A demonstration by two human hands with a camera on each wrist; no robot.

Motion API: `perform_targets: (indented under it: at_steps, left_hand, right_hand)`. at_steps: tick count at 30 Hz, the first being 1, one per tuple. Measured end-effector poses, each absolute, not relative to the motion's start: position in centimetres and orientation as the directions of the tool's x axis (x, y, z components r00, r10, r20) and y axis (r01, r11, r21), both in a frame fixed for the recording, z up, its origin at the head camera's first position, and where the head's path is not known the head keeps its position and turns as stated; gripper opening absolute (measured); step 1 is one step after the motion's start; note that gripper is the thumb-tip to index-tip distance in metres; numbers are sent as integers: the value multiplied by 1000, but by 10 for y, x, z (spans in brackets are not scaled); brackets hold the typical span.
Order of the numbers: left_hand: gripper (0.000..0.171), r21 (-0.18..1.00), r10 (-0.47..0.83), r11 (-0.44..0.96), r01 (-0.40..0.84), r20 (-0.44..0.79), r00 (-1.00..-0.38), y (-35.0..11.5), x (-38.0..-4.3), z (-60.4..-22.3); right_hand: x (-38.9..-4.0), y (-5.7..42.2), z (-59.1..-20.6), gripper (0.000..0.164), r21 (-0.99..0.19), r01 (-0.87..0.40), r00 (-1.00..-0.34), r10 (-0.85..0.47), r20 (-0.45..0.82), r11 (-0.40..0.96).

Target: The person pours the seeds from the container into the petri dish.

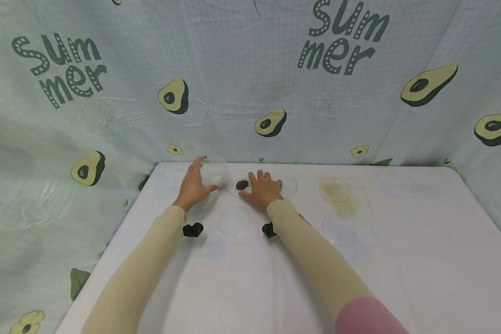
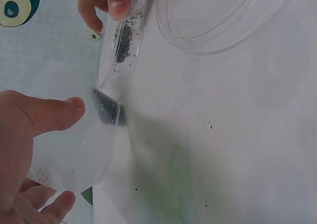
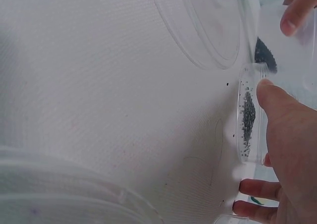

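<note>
My left hand (image 1: 193, 186) grips a clear round dish (image 2: 74, 159) by its edges, thumb on one side and fingers on the other. The dish is tilted up on edge, with dark granules (image 2: 105, 107) gathered at its low side, beside a petri dish (image 1: 235, 180). That petri dish lies flat, a small heap of dark granules (image 3: 248, 117) in its middle and loose grains around it. My right hand (image 1: 264, 189) holds it at the rim between thumb and index finger; its other fingers spread toward the table.
Another clear dish (image 1: 290, 187) lies just right of my right hand. An additional dish (image 1: 235, 222) sits nearer me, between my forearms. Farther right are a dish (image 1: 334, 191) over a yellowish patch and a faint one (image 1: 331, 227). A printed cloth (image 1: 234, 93) hangs behind the table.
</note>
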State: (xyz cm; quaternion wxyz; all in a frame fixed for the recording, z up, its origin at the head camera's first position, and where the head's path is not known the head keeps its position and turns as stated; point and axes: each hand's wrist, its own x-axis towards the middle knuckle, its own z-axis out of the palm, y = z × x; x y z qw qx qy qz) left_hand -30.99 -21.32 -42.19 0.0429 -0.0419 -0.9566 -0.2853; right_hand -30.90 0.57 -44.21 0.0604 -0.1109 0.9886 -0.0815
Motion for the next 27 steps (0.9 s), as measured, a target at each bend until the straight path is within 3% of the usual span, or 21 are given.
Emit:
perform_targets:
  at_steps: [14, 27]
  left_hand:
    - [101, 694, 48, 720, 21, -19, -999, -225, -309, -424]
    - [102, 706, 21, 706, -61, -107, -994, -233, -315, -431]
  right_hand:
    - [-310, 5, -443, 79, -156, -210, -969, -227, -97, 965]
    - [-313, 6, -448, 80, -130, -220, -969, -231, -83, 967]
